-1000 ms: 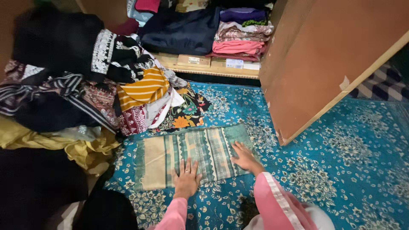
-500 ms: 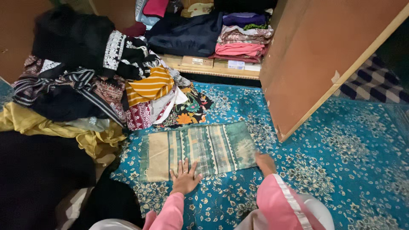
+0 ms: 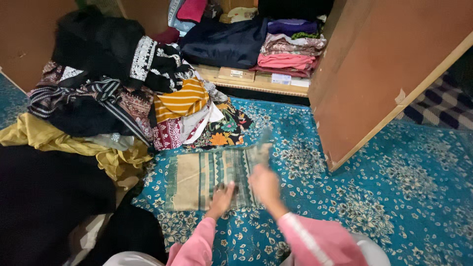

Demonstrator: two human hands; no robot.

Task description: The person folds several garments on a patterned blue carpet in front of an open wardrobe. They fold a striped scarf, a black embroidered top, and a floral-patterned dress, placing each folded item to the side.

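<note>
Right hand (image 3: 265, 183) pinches the striped cloth (image 3: 207, 177) end, lifted, blurred; left hand (image 3: 222, 193) flat, pinning. Risk: fold lands skewed if pin slips.

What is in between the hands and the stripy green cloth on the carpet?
Nothing visible. The left hand rests flat on the near edge of the cloth, and the blurred right hand lifts its right end. The pile of clothes lies beyond the cloth, on the carpet.

Two hands (image 3: 221, 197); one striped cloth (image 3: 197, 177); one clothes heap (image 3: 123, 93); one carpet (image 3: 394, 197).
</note>
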